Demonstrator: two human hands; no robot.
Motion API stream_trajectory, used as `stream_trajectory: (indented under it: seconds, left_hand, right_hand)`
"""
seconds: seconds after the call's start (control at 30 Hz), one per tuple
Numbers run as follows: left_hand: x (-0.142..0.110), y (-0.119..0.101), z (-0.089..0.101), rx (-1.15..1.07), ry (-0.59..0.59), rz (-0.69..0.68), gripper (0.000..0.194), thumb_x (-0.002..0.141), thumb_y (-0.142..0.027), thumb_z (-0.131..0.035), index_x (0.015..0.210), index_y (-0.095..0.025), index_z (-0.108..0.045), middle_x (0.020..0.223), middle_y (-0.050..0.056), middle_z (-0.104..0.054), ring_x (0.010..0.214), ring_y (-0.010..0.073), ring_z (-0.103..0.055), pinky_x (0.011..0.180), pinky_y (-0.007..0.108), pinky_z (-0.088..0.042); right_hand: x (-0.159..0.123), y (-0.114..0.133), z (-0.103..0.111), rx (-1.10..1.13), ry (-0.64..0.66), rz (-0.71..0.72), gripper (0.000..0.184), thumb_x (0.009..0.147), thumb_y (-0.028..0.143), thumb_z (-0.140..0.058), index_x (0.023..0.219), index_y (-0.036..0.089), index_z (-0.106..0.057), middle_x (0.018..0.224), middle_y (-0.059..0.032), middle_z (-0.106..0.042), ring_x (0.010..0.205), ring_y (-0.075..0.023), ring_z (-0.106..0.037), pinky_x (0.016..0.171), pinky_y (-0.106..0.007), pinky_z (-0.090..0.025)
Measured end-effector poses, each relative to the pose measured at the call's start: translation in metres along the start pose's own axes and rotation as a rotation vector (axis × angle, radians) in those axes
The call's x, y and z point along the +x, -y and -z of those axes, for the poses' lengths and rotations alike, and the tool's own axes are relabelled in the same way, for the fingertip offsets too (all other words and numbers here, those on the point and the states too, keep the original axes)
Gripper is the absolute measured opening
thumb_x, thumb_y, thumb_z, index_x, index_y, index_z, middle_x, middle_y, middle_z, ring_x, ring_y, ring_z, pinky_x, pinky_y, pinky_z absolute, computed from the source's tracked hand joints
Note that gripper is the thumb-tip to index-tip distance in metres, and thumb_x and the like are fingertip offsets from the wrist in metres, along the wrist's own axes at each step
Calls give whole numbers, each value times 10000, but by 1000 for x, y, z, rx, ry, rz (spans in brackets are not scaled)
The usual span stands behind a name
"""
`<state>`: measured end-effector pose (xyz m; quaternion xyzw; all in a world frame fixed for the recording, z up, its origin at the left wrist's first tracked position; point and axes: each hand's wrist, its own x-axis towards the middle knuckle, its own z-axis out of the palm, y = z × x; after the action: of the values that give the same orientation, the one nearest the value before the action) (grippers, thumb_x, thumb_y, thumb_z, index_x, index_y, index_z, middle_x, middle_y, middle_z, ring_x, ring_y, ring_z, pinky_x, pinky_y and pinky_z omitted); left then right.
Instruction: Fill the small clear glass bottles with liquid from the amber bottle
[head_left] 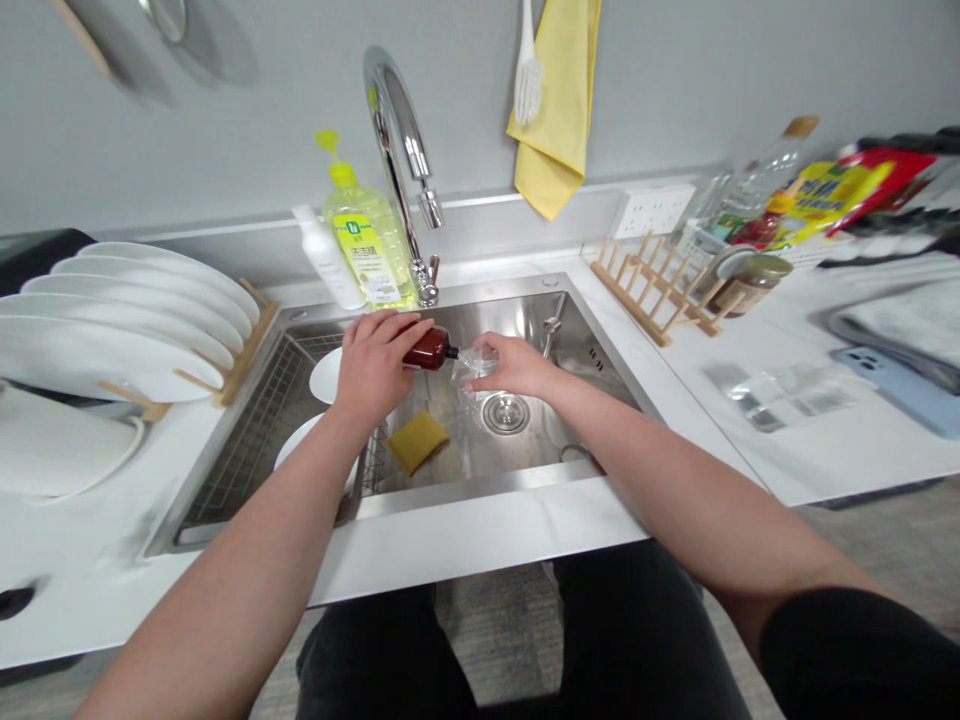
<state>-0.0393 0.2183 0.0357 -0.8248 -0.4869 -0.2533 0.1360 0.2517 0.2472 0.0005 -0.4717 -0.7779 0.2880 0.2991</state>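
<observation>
Over the sink (480, 485), my left hand (380, 362) is wrapped round a dark red-brown bottle (429, 347). The bottle lies tipped on its side, its black neck pointing right. My right hand (510, 366) pinches a clear, thin plastic piece (472, 370), perhaps a bag or small cup; I cannot tell which. The bottle's neck is at the edge of this clear piece. Below my hands, a yellow sponge (418, 441) lies in the basin, left of the round drain (505, 412). White dishes (325, 377) sit in the rack at left, partly hidden by my left arm.
A chrome faucet (397, 130) rises behind the sink, beside a dish soap pump bottle (369, 240) and a white bottle (328, 258). Several white plates (112, 345) stand in a wooden rack at left. Right are an unfilled wooden rack (652, 285), a jar (752, 280) and a phone (896, 385).
</observation>
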Motion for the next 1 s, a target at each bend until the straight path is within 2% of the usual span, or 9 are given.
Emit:
stream_trajectory:
  seconds: [1.0]
  left_hand:
    - [0,-2,2,6,-4,-11,764,922,-100,-706,1627,-394,-687,1626,50,-728,1567,370,-558,1351,627,-327]
  right_hand:
    - [0,1,0,-26,2,15,622,714,453,-1059,1219,246,-763,1131,-45,-826,1028,-293,-777,912,-375,-559]
